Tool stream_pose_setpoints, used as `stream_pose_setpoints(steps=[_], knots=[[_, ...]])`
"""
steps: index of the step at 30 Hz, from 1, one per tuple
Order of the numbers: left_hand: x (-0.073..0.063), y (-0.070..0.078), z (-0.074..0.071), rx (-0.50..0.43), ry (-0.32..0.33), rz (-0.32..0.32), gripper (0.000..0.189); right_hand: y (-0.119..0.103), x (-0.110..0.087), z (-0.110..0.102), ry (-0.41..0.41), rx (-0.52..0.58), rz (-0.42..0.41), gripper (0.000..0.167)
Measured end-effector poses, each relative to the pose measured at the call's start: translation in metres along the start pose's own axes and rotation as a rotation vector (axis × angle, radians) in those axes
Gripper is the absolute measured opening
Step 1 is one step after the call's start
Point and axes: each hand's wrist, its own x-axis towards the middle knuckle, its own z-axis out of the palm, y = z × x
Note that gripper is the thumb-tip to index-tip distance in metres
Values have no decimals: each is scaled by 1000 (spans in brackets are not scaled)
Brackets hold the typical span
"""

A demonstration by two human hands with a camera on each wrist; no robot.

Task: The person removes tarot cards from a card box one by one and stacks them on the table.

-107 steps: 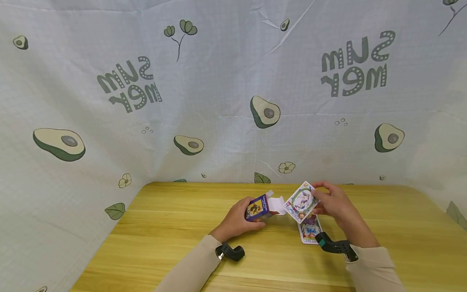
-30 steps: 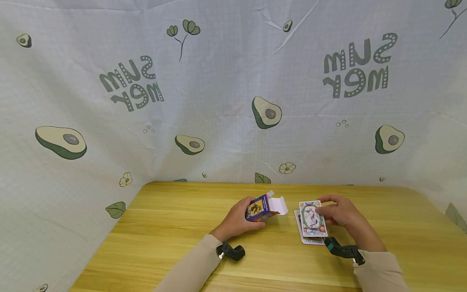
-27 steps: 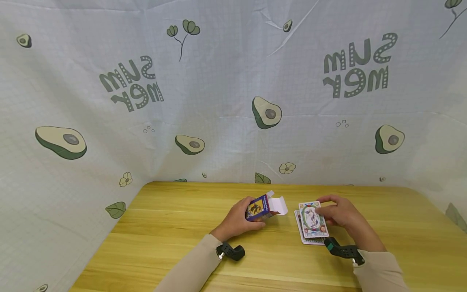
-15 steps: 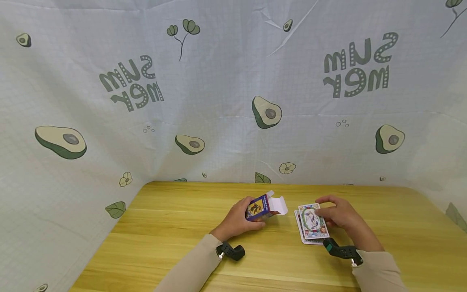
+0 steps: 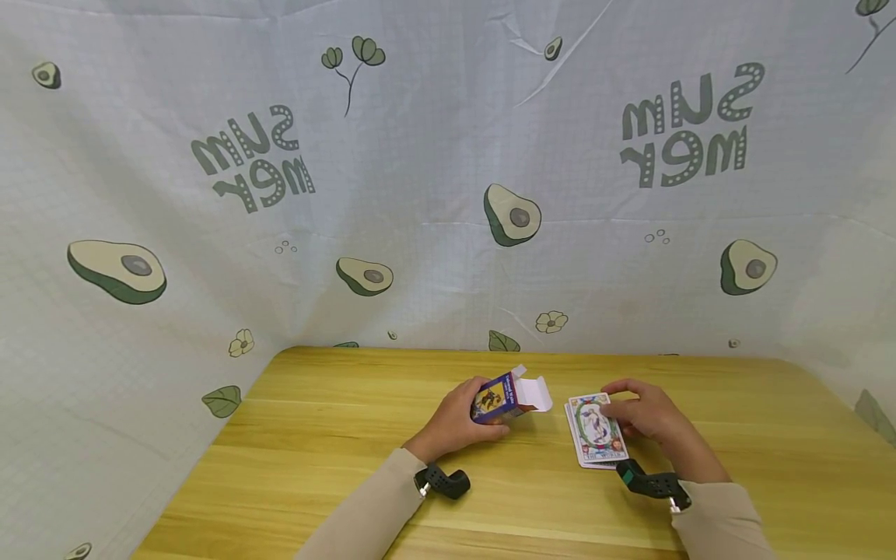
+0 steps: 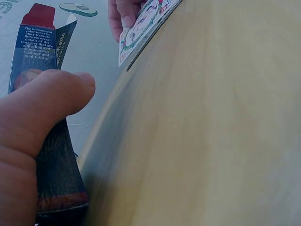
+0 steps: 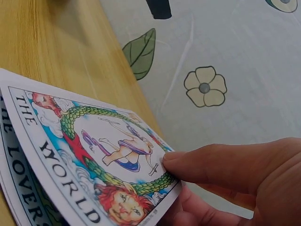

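My left hand (image 5: 455,420) grips a dark blue tarot card box (image 5: 493,398), its thumb along the near side. The box's white end flap hangs out toward the right. With thumb and fingers my right hand (image 5: 647,412) pinches the right edge of a tarot card lettered "The World" (image 7: 122,146). Beneath it lies another card, "The Lovers" (image 7: 19,169), mostly covered, with its lettered lower edge showing. The World card is tilted slightly above the Lovers card, nearly lined up with it. Whether more cards lie underneath, I cannot tell.
Both hands work over a light wooden table (image 5: 350,451). Behind it hangs a pale cloth (image 5: 420,155) printed with avocados, leaves and mirrored "summer" lettering. A black wrist strap mount sits on each wrist.
The World card, earlier raised and slanted near the box flap, has come down over the Lovers card. Over the last second it slid slightly left and nearer. My left hand and the box stayed still.
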Motion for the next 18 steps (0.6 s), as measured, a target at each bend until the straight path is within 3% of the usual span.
stream_pose_setpoints(steps=[18], knots=[[0, 0, 0, -8, 0, 5, 65, 2, 0, 0, 6, -65, 1, 44]])
